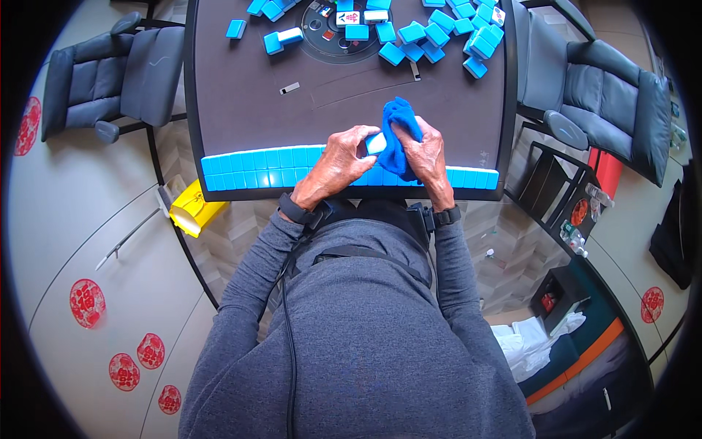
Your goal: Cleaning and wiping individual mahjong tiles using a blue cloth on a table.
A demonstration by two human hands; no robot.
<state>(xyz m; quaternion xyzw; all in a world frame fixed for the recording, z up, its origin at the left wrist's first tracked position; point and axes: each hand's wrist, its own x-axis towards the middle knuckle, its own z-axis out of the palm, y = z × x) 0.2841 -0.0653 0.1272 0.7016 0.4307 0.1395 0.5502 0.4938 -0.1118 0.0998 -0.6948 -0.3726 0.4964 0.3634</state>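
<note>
A mahjong tile (375,143) with a pale face showing is pinched in the fingers of my left hand (338,162), above the near part of the table. My right hand (426,152) grips a bright blue cloth (398,139), which hangs down beside the tile and touches it. Below both hands runs a long double row of blue-backed mahjong tiles (256,170) along the table's near edge; my hands and the cloth hide part of it.
Loose mahjong tiles (436,35) lie scattered at the far side of the table (241,102), around a round centre panel (316,33). Grey armchairs stand at the left (121,77) and right (599,91). A yellow box-like thing (196,210) is by the left table leg.
</note>
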